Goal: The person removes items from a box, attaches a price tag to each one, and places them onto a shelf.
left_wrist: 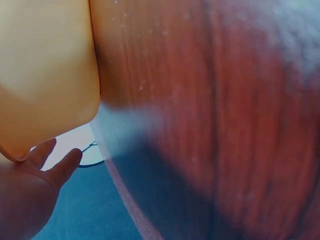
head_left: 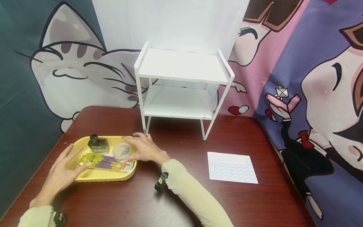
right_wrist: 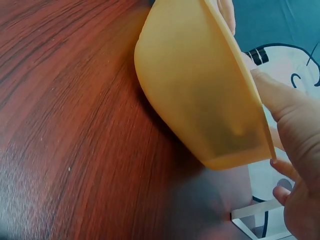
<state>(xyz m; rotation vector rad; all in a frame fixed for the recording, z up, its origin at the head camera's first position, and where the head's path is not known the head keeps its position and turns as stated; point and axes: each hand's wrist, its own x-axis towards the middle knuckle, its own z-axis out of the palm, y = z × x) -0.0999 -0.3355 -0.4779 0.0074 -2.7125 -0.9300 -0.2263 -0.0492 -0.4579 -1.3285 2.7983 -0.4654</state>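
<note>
Tray: a yellow tray [head_left: 105,176] sits on the left part of the dark red table [head_left: 184,195], near its front-left edge.
In the tray: a dark ink bottle [head_left: 98,144] at the back, a clear round tub [head_left: 122,150] to its right, and a flat packet [head_left: 106,161] with purple stripes lying in front of both.
Left hand: the left hand [head_left: 63,171] lies over the tray's left rim, fingers straight and spread, tips reaching toward the packet; it grips nothing.
Right hand: the right hand [head_left: 144,148] rests at the tray's right rim, fingers stretched along the far side beside the tub; whether the thumb is under the rim I cannot tell.
Rack: a white two-tier rack [head_left: 182,85] stands at the back of the table.
Sheet: a label sheet [head_left: 232,167] lies flat right of the tray, well apart.
</note>
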